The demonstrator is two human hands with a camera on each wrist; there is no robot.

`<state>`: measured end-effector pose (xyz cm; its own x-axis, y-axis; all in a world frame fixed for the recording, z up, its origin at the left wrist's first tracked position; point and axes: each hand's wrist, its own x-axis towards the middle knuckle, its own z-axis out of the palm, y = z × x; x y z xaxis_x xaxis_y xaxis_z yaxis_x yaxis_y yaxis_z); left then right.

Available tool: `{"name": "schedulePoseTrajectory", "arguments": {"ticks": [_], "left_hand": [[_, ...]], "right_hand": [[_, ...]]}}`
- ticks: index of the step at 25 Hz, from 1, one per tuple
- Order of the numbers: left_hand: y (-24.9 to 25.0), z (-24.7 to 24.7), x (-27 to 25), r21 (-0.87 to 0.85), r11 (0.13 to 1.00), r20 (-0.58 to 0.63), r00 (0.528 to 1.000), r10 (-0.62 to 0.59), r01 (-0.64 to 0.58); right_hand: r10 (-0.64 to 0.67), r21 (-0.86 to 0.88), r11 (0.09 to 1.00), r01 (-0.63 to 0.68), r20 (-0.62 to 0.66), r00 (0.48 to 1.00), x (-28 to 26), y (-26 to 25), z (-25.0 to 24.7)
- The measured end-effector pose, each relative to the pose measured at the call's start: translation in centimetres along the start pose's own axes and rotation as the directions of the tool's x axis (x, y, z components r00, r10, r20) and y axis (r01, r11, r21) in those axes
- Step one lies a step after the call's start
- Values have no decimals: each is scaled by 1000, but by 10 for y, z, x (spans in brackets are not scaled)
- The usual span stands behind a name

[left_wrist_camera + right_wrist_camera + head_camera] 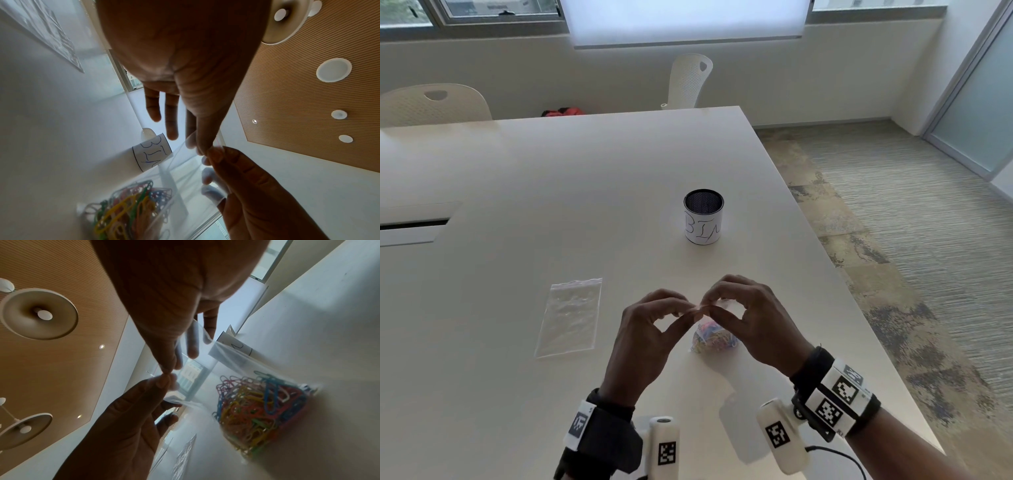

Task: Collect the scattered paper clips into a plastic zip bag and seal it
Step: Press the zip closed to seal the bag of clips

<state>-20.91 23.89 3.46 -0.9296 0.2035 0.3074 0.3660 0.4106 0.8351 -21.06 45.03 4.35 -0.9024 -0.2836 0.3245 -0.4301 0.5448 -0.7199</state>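
A clear zip bag [714,337] full of coloured paper clips [261,408] stands on the white table [585,192] in front of me. Its bottom rests on the table and its top edge is lifted. My left hand [689,311] and right hand [709,307] meet fingertip to fingertip above the bag, each pinching the top seal strip between thumb and forefinger. The left wrist view shows the left hand [200,148] pinching the strip, and the clips [131,209] lie below. The right hand [167,369] pinches the same strip in the right wrist view. No loose clips show on the table.
A second, empty zip bag [570,317] lies flat to the left of my hands. A mesh cup labelled BIN [703,217] stands farther back, past the hands. The table's right edge [835,274] runs close by on the right, and white chairs [688,82] stand behind the table.
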Motion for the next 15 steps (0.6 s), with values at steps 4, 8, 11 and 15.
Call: {"name": "schedulePoseTrajectory", "arguments": {"ticks": [4,8,11,15], "left_hand": [[2,0,-1,40,999,-40,999,25,-24],[8,2,-2,72,996,-32,998,55,-53],[11,4,-5,58,998,-42,998,41,-38],[15,6,-9,-32,998,-63,997,-53,51]], "right_hand": [[61,46,997,-57,-94,994,-4,5,-8],[55,-31,998,-59,-117,992,-4,5,-7],[47,64,997,-40,-116,992,-4,0,-11],[51,162,986,-40,-62,997,-8,-4,-16]]}}
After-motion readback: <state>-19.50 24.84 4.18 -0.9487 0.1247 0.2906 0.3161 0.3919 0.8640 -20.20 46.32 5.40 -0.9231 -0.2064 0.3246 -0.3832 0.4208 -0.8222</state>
